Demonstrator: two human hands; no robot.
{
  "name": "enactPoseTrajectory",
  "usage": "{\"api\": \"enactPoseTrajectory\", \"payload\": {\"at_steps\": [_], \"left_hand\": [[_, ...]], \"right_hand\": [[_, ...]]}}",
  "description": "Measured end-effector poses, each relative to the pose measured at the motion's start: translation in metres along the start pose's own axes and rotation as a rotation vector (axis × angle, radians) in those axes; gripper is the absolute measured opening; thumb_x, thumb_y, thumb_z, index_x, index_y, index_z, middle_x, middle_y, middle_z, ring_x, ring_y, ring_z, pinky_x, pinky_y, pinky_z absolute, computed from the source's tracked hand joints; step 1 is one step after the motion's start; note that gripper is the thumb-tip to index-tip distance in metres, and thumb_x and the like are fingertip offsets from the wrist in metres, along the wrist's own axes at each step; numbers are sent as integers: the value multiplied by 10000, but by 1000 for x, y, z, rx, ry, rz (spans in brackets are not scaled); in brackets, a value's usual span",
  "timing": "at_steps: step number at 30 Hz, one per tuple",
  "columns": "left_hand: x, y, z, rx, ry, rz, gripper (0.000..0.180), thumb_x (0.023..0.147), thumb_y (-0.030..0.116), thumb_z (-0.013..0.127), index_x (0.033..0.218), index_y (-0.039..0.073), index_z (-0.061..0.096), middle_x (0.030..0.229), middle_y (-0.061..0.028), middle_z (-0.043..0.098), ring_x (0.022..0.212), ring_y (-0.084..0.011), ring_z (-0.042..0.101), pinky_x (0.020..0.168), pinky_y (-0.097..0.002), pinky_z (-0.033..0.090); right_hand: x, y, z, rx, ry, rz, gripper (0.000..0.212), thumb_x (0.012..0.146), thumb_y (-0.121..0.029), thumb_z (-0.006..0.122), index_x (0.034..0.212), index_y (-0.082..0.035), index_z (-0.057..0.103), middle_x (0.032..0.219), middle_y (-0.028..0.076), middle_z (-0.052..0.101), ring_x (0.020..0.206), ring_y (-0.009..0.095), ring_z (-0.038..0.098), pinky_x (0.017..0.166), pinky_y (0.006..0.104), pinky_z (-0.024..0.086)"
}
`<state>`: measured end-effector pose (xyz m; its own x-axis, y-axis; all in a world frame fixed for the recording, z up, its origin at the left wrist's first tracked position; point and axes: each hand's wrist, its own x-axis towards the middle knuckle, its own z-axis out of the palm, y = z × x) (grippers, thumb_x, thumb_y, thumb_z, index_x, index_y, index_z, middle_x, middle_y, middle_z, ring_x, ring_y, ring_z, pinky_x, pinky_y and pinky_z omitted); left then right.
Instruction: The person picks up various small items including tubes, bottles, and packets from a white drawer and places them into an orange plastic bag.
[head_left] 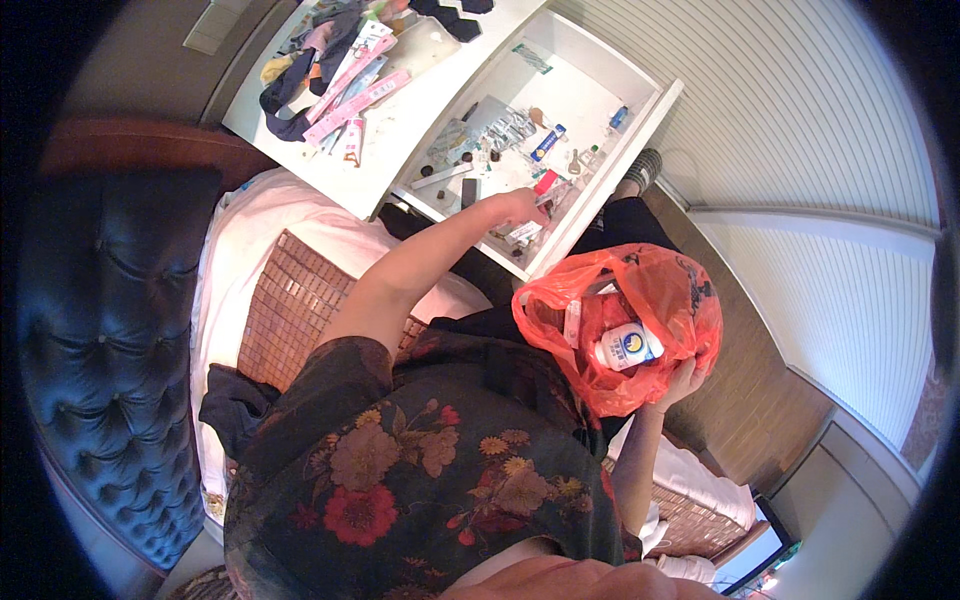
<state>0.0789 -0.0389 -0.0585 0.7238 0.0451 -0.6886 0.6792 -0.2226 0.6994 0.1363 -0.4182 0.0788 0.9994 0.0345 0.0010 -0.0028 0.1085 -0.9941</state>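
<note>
My left hand (520,207) reaches into the near part of an open white drawer (585,236), its fingers drawn together around something small that I cannot make out. Beside its fingertips lie a small red item (546,182) and a white packet (524,232). My right hand (684,383) grips the side of a red plastic bag (690,300), which gapes open at my lap. Inside the bag I see a white bottle (628,346) with a blue and yellow label and a slim pale pink box (573,322).
Elsewhere in the drawer are a blue box (548,143), foil blister packs (508,130), a small green-capped bottle (590,155) and dark round caps. The white cabinet top (350,190) bears pink packets (357,107) and dark cloth (288,95). A bed with a woven mat (290,310) is at left.
</note>
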Motion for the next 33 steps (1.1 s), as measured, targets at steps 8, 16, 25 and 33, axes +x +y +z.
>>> {"api": "enactPoseTrajectory", "payload": {"at_steps": [8, 16, 25, 33], "left_hand": [[-7, 4, -24, -577, 115, -35, 236, 753, 278, 729, 825, 70, 645, 523, 60, 424, 420, -52, 314, 389, -242, 200], [-11, 4, -80, 14, 744, 47, 212, 751, 205, 685, 846, 20, 644, 786, -146, 622, 766, -256, 616, 665, -385, 481], [-30, -1, -60, 557, 716, -201, 472, 809, 101, 540, 1253, 5, 412, 1093, -278, 548, 932, -393, 604, 778, -435, 511], [-7, 27, 5, 346, 566, 80, 374, 805, 134, 503, 1151, -4, 489, 917, -249, 622, 879, -383, 613, 774, -466, 477]], "right_hand": [[0, 1, -5, 32, -25, 39, 289, 875, -33, 443, 1144, 16, 538, 1120, 72, 564, 952, 150, 558, 836, 294, 453], [2, 10, -10, 61, -24, 39, 309, 875, -43, 456, 1170, 8, 534, 1144, 76, 557, 977, 159, 554, 847, 301, 450], [2, 7, -7, 34, -2, 28, 292, 867, -46, 462, 1141, 12, 547, 1143, 78, 559, 971, 160, 554, 842, 300, 450], [4, 9, -10, 50, -23, 15, 301, 864, -22, 441, 1142, 14, 551, 1138, 84, 562, 969, 157, 554, 845, 302, 449]]}}
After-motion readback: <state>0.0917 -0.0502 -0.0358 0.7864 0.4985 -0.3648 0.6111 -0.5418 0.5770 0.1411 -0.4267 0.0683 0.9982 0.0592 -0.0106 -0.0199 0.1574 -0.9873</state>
